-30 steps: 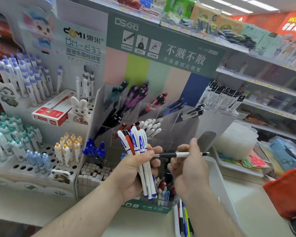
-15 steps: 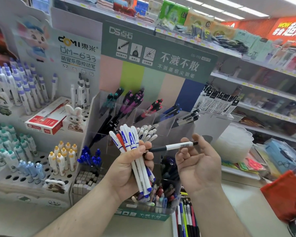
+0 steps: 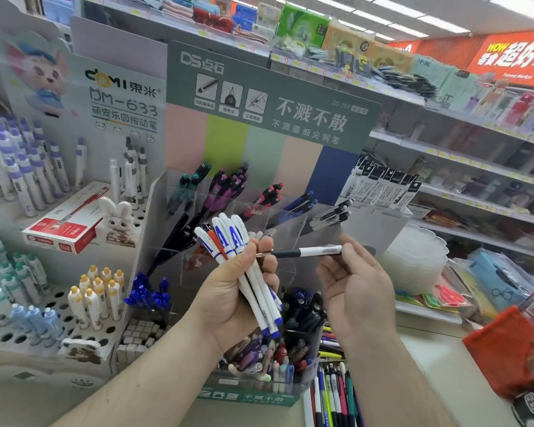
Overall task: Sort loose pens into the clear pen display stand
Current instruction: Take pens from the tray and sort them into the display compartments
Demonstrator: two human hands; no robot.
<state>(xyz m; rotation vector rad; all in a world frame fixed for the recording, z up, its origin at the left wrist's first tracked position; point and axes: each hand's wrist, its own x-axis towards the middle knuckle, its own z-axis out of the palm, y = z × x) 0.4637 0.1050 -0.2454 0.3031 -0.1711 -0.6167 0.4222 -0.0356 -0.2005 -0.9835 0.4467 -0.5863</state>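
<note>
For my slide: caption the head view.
Left hand grips a bundle of white pens; right hand pinches one black-and-white pen.

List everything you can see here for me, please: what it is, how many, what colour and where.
bundle of pens: several, white with blue marks, one red-orange, in the left hand
single pen: one, black and white, level, pinched by the right hand
clear pen display stand: one, tiered, centre; compartments hold teal, magenta, red, blue and black pens
loose pens: many, mixed colours, below the stand
red box: one, red and white, on the left display
rabbit figure: one, white, beside the box
left hand: grips the bundle
right hand: palm up, holds the single pen's end
</note>
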